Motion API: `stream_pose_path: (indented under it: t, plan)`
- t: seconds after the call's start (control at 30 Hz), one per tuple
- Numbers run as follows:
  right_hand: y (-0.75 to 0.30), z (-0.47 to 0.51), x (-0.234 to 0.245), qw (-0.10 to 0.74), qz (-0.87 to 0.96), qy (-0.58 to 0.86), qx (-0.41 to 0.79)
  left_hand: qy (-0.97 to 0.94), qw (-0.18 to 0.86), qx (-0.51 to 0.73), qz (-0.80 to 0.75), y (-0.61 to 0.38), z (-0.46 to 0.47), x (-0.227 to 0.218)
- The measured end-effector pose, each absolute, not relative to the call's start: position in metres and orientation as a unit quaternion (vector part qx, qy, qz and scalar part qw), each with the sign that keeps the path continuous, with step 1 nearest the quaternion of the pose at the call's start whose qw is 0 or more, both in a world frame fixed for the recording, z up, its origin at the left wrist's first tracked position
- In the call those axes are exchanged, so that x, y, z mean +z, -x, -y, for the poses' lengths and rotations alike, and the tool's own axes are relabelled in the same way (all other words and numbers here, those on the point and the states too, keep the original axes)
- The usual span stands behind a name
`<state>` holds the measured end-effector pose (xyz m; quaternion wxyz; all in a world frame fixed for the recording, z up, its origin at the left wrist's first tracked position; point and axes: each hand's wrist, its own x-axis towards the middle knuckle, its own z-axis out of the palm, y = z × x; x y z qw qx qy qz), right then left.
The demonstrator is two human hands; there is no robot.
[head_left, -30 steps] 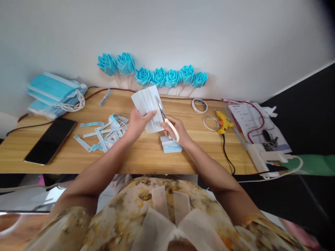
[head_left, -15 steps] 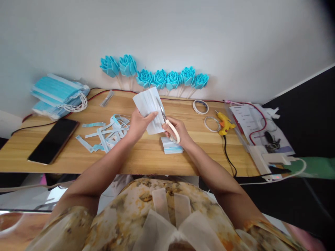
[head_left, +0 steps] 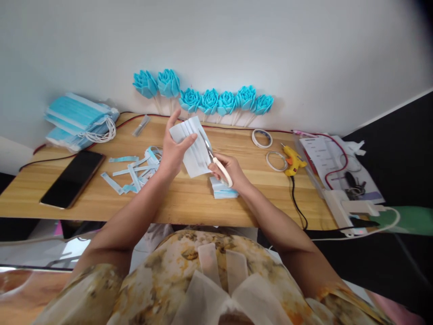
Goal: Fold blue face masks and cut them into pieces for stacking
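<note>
My left hand (head_left: pixel 175 146) holds a pleated face mask piece (head_left: pixel 191 153) by its left side, thumb on top and an index finger raised. White-handled scissors (head_left: pixel 221 170) are in my right hand (head_left: pixel 231 169), their blades lying against the right part of the mask piece. Below the scissors, a small stack of cut mask pieces (head_left: pixel 223 189) rests on the table, partly hidden. To the left of my left forearm lies a loose heap of cut-off blue and white mask strips (head_left: pixel 138 168).
Several blue flowers on sticks (head_left: pixel 209 101) lean against the wall. Whole masks (head_left: pixel 79 118) and a phone (head_left: pixel 72 179) lie at left. At right are tape rolls (head_left: pixel 262 138), a yellow glue gun (head_left: pixel 294 161), papers (head_left: pixel 324 155) and a power strip (head_left: pixel 341 208).
My left hand has shifted its grip and lifted its index finger away from the mask piece. The mask piece has turned slightly, with the scissors still at its right side.
</note>
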<state>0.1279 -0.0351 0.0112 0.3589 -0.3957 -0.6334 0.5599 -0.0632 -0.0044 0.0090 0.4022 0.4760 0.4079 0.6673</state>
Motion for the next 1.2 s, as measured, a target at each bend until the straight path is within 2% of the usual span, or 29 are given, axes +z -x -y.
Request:
stream_pose_path:
  t: [0.23,1.2]
  plan:
    - [-0.13,0.037,0.018,0.333,0.645,0.374,0.577,-0.46,0.411,0.652,-0.441,0.063,0.01,0.018]
    - [-0.128,0.039,0.026,0.366,0.648,0.371,0.556,-0.476,0.428,0.626,-0.445,0.047,0.022,0.016]
